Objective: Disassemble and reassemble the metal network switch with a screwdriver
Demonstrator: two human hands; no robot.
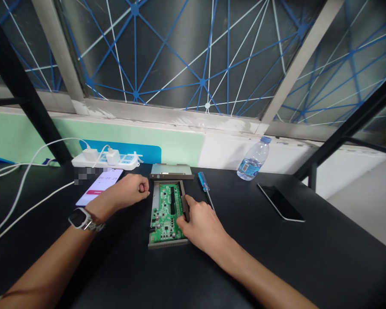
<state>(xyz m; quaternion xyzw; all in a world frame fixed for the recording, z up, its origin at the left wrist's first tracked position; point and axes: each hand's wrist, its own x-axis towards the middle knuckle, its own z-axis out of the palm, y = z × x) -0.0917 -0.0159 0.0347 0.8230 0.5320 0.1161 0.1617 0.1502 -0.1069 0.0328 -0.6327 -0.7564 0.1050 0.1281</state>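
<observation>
A green circuit board (pixel 167 210) lies in a shallow metal case (pixel 167 246) on the black table in front of me. My right hand (pixel 202 221) is at the case's right side, thumb and index finger closed on a dark brown strip (pixel 185 207) along that edge. Beside the upper left of the case hovers my left hand (pixel 133 189), its fingers curled together; anything between them is hidden. Just behind the case sits a metal cover (pixel 172 171) with a brown front edge. A blue-handled screwdriver (pixel 203 182) lies to the right, its shaft partly behind my right hand.
A lit phone (pixel 107 180) lies partly under my left forearm. Behind it stands a white power strip (pixel 124 160) with plugs and trailing cables. On the right are a tilted-looking water bottle (pixel 253 159) and a dark phone (pixel 280 201). The wall and window edge bound the table (pixel 244 257).
</observation>
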